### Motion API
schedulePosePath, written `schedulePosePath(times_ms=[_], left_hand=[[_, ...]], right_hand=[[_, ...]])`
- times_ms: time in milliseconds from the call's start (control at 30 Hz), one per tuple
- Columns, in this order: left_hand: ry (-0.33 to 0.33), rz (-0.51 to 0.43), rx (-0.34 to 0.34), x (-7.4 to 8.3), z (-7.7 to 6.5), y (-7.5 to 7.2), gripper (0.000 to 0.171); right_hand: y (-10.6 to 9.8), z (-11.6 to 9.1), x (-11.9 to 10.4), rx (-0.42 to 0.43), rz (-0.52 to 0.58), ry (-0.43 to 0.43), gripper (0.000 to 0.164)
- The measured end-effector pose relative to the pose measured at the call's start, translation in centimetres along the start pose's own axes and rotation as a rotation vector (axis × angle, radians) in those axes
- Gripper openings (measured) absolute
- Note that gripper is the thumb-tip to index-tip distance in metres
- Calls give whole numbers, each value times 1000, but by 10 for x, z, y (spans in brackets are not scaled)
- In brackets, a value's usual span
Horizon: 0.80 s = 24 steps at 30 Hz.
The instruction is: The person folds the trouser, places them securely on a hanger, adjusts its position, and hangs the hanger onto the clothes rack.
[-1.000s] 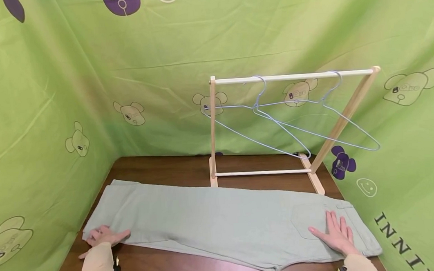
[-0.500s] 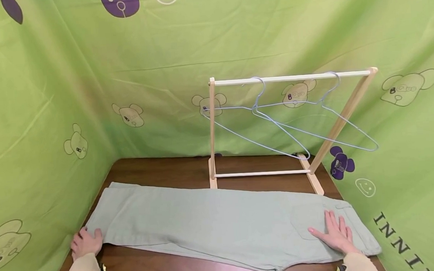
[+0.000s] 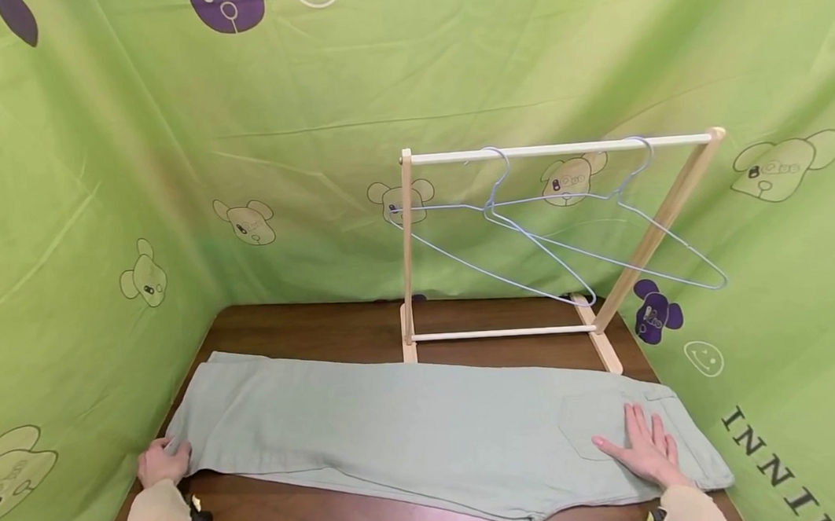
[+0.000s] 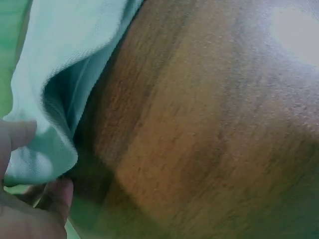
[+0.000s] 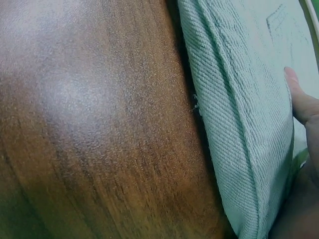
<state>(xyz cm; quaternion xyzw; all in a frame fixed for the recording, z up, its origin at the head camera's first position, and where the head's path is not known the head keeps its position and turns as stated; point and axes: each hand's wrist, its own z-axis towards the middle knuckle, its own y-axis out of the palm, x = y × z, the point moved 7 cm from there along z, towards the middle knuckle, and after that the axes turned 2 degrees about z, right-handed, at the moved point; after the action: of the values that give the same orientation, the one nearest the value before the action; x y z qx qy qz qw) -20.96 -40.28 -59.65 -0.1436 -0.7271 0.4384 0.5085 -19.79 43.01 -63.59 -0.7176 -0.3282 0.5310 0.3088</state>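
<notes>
Pale green trousers point(image 3: 398, 427), folded lengthwise, lie across the table with the leg ends at the left and the waistband at the right. At the near left corner my left hand point(image 3: 163, 463) pinches the leg hem; in the left wrist view the thumb lies over the cloth point(image 4: 37, 154) and fingers are under it, the hem curling up a little. My right hand point(image 3: 647, 449) rests flat on the back pocket area near the waistband, fingers spread. In the right wrist view its thumb point(image 5: 296, 94) lies on the fabric beside a raised seam.
Behind the trousers stands a wooden rack point(image 3: 502, 333) with two lilac wire hangers point(image 3: 544, 242) on its top rail. Green printed cloth point(image 3: 295, 86) encloses the table at the back and sides. Brown wooden table point(image 3: 318, 517) shows along the front.
My left hand has moved left from on top of the leg end to its corner and now pinches the hem, lifting it slightly. The right hand has stayed in place.
</notes>
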Motion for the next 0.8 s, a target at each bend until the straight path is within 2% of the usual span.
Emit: schedulePosePath(times_ms=[133, 267, 333, 433, 500, 567, 600, 700, 800], left_hand=[[-42, -66, -8, 1, 1, 0, 49], [-123, -162, -34, -1, 2, 1, 52], [-179, -252, -38, -5, 3, 1, 54], [-272, -451, -41, -11, 3, 1, 52], [-324, -576, -42, -15, 3, 2, 44], [-344, -627, -52, -17, 3, 2, 43], [-330, -602, -56, -17, 2, 1, 47], [-298, -422, -25, -18, 1, -2, 60], [-291, -270, 25, -20, -3, -7, 57]], right_hand=[[-2, -3, -8, -40, 6, 28, 120], [0, -1, -4, -21, 10, 20, 120], [1, 2, 2, 1, 10, 5, 121], [3, 6, 9, 11, 14, -12, 124], [3, 8, 12, 14, 18, -14, 125], [5, 8, 13, 14, 22, -15, 125], [5, 8, 12, 8, 28, -18, 125], [4, 6, 12, 14, 29, -18, 124], [3, 6, 13, 3, 23, -13, 123]])
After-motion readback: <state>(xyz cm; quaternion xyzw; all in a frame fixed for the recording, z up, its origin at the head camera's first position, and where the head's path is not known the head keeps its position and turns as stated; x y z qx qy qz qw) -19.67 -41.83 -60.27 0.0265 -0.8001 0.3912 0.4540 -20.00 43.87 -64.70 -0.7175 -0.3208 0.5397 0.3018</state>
